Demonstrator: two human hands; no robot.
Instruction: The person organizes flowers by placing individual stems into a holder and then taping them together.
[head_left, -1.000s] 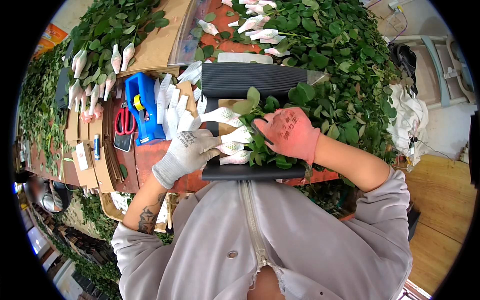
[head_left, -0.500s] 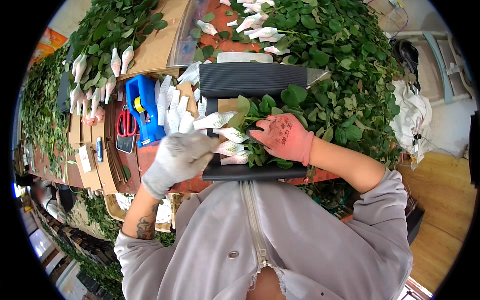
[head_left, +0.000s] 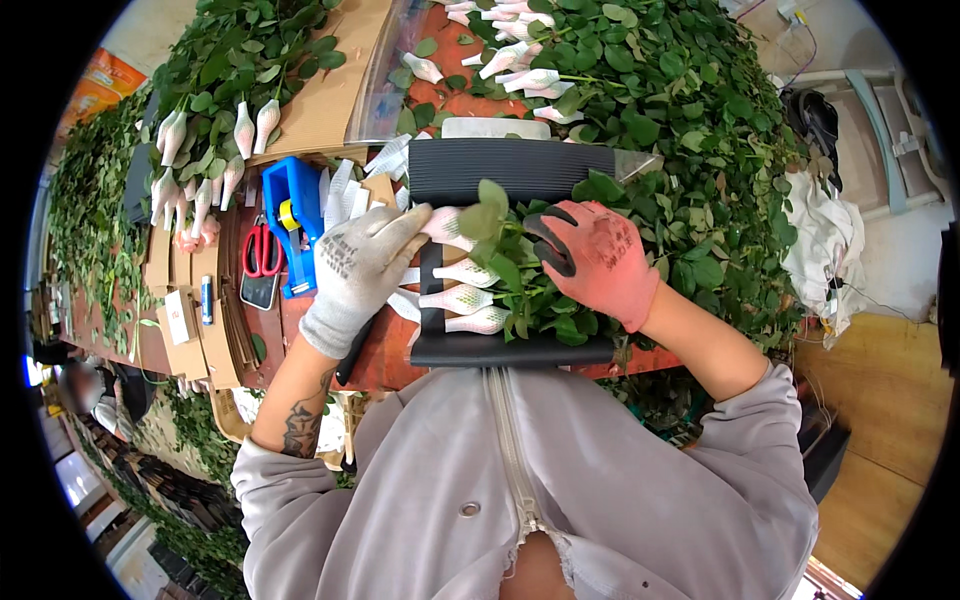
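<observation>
Several cut rose stems (head_left: 480,290) with buds in white net sleeves lie side by side on a black ribbed sheet (head_left: 520,175). My left hand (head_left: 355,265), in a grey glove, touches the top wrapped bud (head_left: 440,222) with its fingertips. My right hand (head_left: 595,260), in a pink glove with black fingertips, presses down on the leafy stems to the right of the buds. Whether the left fingers pinch the bud I cannot tell.
Heaps of leafy rose stems with sleeved buds (head_left: 640,90) lie at the back and right, more (head_left: 215,100) at the back left. A blue tape dispenser (head_left: 292,225), red scissors (head_left: 262,250) and loose white sleeves (head_left: 345,190) lie left of the sheet. Cardboard (head_left: 330,90) lies behind.
My left hand pulled back to the left, then came forward again onto the top bud. My right hand stayed on the stems, shifting slightly right.
</observation>
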